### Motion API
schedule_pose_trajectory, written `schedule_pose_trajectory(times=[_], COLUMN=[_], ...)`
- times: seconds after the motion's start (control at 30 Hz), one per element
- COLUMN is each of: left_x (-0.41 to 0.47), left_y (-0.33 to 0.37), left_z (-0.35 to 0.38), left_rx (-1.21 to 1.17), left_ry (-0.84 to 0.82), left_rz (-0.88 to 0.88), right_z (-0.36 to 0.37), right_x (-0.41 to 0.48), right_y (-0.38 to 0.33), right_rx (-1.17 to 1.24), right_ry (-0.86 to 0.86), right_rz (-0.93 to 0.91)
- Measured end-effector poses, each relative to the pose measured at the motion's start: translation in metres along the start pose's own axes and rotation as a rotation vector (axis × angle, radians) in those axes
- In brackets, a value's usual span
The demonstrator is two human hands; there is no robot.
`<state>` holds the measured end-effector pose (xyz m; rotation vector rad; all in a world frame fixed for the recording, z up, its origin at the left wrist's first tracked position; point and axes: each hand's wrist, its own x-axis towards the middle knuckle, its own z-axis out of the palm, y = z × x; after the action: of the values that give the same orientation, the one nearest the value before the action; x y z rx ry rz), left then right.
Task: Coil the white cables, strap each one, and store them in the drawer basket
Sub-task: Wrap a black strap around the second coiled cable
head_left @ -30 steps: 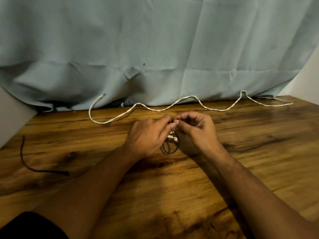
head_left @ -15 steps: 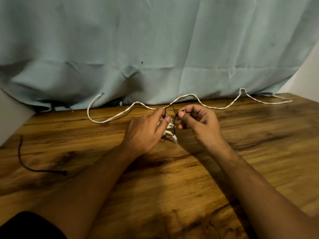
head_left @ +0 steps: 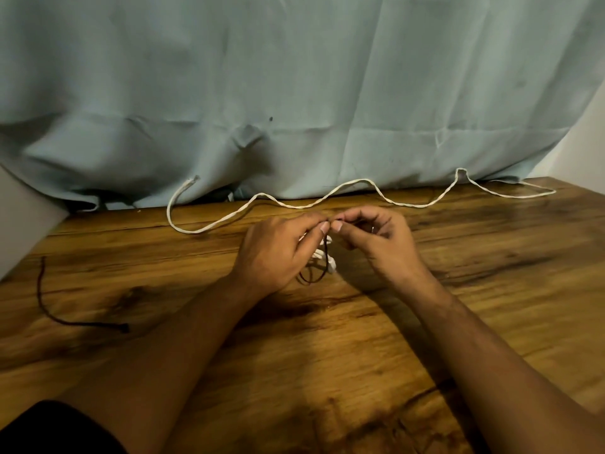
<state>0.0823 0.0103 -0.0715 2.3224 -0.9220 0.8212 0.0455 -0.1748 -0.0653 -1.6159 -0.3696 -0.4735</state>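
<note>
A small coiled white cable [head_left: 328, 261] lies on the wooden table between my hands, mostly hidden by my fingers. A thin dark strap [head_left: 313, 276] loops around it and hangs below. My left hand [head_left: 278, 250] pinches one end of the strap, and my right hand [head_left: 376, 239] pinches the other, thumbs nearly touching above the coil. A second long white cable [head_left: 357, 182] lies uncoiled in waves along the table's back edge. No drawer basket is in view.
Another dark strap [head_left: 52, 306] lies loose on the wooden table [head_left: 491, 290] at the far left. A pale blue cloth [head_left: 294, 93] hangs behind the table. A white wall [head_left: 589, 142] shows at the right.
My hands drew the strap ends apart and up over the coil, then came together again, thumbs almost meeting. The strap's loop now hangs below the coil.
</note>
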Motion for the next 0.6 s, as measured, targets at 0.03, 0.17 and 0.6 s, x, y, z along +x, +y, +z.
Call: schedule_pose_trajectory(times=[0.03,0.17,0.6], left_x=[-0.001,-0.001,0.001], left_y=[-0.002,0.000,-0.011], left_z=[0.000,0.004,0.005], left_rx=[-0.004,-0.031,-0.227], left_ry=[-0.011,-0.020,0.001], left_rz=[0.002,0.003,-0.184], right_z=[0.000,-0.001,-0.018], right_x=[0.000,-0.001,0.006], right_y=[0.000,-0.002,-0.024], right_rx=[0.006,0.033,0.432], right_ry=[0.007,-0.008,0.307], right_rz=[0.011,0.033,0.003])
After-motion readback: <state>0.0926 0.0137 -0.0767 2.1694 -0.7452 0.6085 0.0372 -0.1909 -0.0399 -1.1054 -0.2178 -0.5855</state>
